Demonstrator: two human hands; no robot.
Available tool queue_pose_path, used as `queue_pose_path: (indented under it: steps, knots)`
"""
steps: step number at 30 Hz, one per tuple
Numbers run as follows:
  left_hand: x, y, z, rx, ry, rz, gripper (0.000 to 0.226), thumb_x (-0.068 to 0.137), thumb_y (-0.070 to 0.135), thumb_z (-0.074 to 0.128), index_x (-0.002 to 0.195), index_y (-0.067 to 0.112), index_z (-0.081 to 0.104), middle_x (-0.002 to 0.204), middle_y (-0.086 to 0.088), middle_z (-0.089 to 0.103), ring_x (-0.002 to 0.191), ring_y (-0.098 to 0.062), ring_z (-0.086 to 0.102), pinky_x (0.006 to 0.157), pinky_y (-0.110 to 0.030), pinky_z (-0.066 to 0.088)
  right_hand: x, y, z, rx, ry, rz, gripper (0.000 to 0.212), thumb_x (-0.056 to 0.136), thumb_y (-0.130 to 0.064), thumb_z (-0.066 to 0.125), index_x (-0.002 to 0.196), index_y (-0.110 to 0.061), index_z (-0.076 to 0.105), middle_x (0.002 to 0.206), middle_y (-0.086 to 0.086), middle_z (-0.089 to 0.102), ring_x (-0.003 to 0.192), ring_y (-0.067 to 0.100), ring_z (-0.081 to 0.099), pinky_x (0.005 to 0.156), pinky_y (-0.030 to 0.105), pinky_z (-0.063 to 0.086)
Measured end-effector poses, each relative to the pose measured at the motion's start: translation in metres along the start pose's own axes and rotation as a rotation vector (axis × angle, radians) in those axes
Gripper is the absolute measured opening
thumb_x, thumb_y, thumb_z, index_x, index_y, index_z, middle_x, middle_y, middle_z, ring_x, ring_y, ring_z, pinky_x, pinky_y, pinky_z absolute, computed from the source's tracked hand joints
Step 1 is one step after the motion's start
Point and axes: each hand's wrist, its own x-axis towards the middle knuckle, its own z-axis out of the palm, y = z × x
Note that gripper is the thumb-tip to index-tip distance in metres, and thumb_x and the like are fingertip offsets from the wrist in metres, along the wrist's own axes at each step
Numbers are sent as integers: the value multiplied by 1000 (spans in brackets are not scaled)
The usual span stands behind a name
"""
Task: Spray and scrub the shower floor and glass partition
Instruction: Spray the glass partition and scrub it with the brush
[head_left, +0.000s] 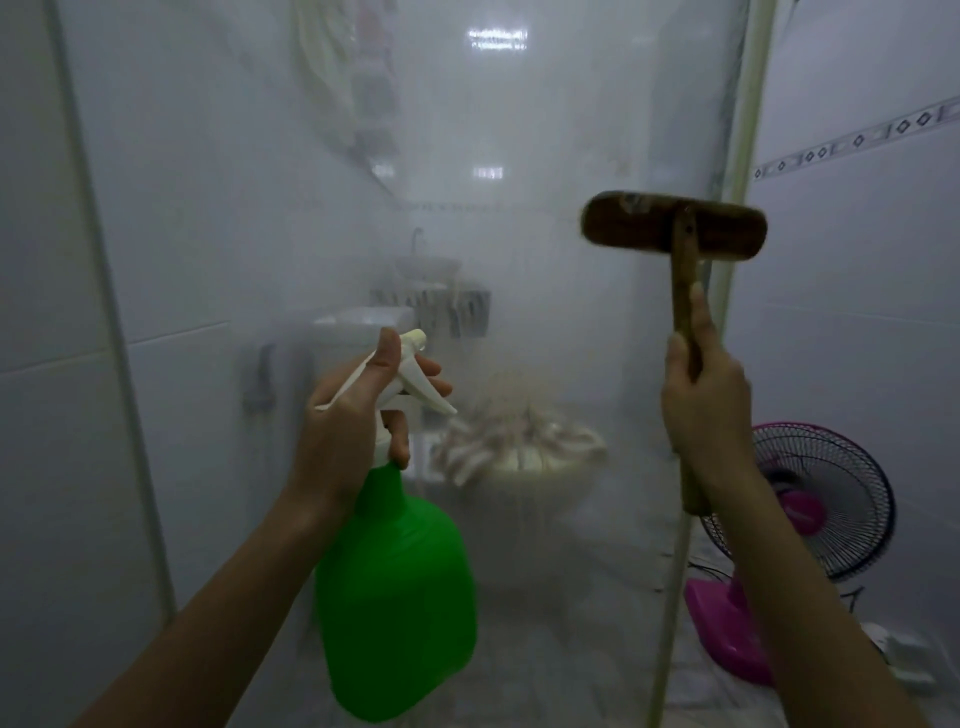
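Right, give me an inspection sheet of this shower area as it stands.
Surface: glass partition fogged, streaked.
Job's things: green spray bottle upright, nozzle toward the glass; wooden brush raised, head against the glass.
Clutter: pink fan on the floor, right of the partition.
Grippers: left hand grips the sprayer, fingers on the trigger; right hand grips the brush handle.
Cables: dark cord by the fan base.
Surroundings: white tiled walls.

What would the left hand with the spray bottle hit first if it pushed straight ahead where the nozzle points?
Most likely the frosted glass partition. The left hand aims the green spray bottle at it with nothing between, though the gap is hard to judge.
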Motion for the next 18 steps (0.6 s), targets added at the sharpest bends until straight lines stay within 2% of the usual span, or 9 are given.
queue_pose_path:
  steps: [2,4,7,10,13,16,18]
  knots:
    - [-2,-1,-4,-20,14,11,51,94,42,46,83,-1,70,89,-26,73,31,-14,44,32,-19,34,-12,7,1,-3,-8,7,54,103,-20,40,152,-31,21,61,2,41,43,7,36,36,13,33]
    - [-3,-4,-9,-16,30,14,51,93,45,47,83,1,71,88,-24,74,30,-16,41,33,-20,34,-70,28,6,-20,-36,32,56,101,-13,42,151,-30,22,58,1,42,41,9,42,34,10,29]
    - [-4,-10,-19,3,40,19,53,96,48,50,84,2,72,88,-20,75,31,-16,40,35,-19,34,-139,38,14,27,-124,132,60,100,-11,44,149,-37,21,65,-3,49,42,5,44,35,9,30]
    - [-7,-10,-25,31,61,34,53,94,52,51,86,3,72,89,-19,76,32,-14,44,35,-20,35,-94,19,25,-15,-88,39,58,101,-15,44,151,-35,20,53,-5,34,41,7,41,34,12,28]
    - [-9,-10,-29,41,101,54,52,92,49,50,88,1,71,91,-20,75,34,-13,48,33,-21,35,-41,-3,35,-14,-59,-81,56,102,-21,43,152,-29,20,54,-5,34,41,8,36,38,15,33]
    - [-11,-16,-40,92,135,81,48,93,52,49,77,17,77,89,-13,77,36,-21,45,36,-21,35,-83,8,40,-52,-91,-94,59,99,-17,48,151,-32,23,51,-7,36,43,10,43,37,14,32]
    - [-14,-20,-48,127,161,75,46,91,53,47,76,23,79,89,-11,78,43,-25,46,40,-22,37,-154,25,38,-74,-126,-30,67,93,-11,58,148,-36,30,51,-2,52,55,13,55,42,18,40]
